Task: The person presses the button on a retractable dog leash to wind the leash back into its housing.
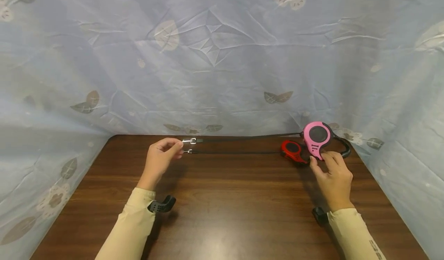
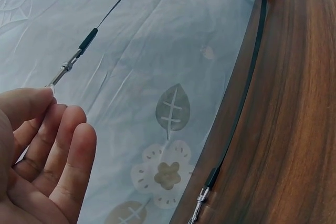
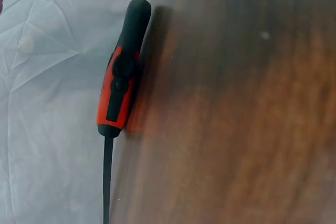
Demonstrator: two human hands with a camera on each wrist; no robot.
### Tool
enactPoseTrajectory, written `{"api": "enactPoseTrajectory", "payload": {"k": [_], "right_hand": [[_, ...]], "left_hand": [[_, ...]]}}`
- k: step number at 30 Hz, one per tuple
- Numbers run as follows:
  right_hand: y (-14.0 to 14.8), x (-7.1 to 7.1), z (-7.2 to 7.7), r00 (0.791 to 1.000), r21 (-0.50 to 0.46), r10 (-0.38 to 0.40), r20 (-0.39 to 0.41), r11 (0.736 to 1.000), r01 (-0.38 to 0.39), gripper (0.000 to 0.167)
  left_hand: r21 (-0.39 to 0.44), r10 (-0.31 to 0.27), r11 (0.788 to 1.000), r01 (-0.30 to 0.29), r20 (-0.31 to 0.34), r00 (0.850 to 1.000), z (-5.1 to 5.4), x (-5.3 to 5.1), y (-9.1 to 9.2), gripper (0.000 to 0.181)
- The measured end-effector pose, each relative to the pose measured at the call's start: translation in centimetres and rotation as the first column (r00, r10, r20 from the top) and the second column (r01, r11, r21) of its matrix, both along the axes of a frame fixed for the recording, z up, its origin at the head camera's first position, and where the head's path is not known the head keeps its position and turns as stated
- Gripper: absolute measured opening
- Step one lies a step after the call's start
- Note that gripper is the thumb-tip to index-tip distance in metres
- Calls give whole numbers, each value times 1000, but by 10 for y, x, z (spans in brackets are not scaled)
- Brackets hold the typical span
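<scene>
My left hand [image 1: 161, 157] pinches the end of a silver metal clip [image 1: 188, 140] between thumb and index finger; the other fingers are loosely bent. From this clip a thin black strap [image 1: 243, 138] runs taut to a pink retractable dog leash [image 1: 316, 137] with a black handle loop. My right hand [image 1: 333, 179] pinches the lower edge of that pink leash, holding it up. Below it a red retractable dog leash [image 1: 293, 151] lies on the table, its strap [image 2: 247, 87] stretched left to a second silver clip [image 2: 199, 203]. The right wrist view shows the red leash's case edge-on.
The brown wooden table [image 1: 222, 202] carries both hands' work near its far edge. A pale blue curtain [image 1: 215, 78] with leaf and flower prints stands behind and at both sides. A black strap [image 1: 162, 205] sits on the left wrist.
</scene>
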State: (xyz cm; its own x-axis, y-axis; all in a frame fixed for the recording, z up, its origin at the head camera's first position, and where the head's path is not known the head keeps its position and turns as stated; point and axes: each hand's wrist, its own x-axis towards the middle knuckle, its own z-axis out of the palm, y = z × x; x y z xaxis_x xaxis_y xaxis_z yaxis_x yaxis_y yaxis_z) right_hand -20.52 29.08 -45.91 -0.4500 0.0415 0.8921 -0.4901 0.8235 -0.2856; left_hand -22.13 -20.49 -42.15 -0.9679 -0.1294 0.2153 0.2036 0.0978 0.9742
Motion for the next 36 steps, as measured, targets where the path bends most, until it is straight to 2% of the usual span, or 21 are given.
{"api": "enactPoseTrajectory", "payload": {"k": [9,18,36], "right_hand": [[1,5,5,998,-13,27,63,1000,-26,30],[3,-3,5,999,-17,42,-30,999,-43,22],[1,-6,6,997,-20,38,-72,999,-39,31]], "left_hand": [[-3,1,1000,-1,-5,1000,0,-1,-2,26],[0,-14,1000,14,-5,1000,0,-2,-2,26],[20,-22,1000,22,2,1000,7,-1,3,24]]}}
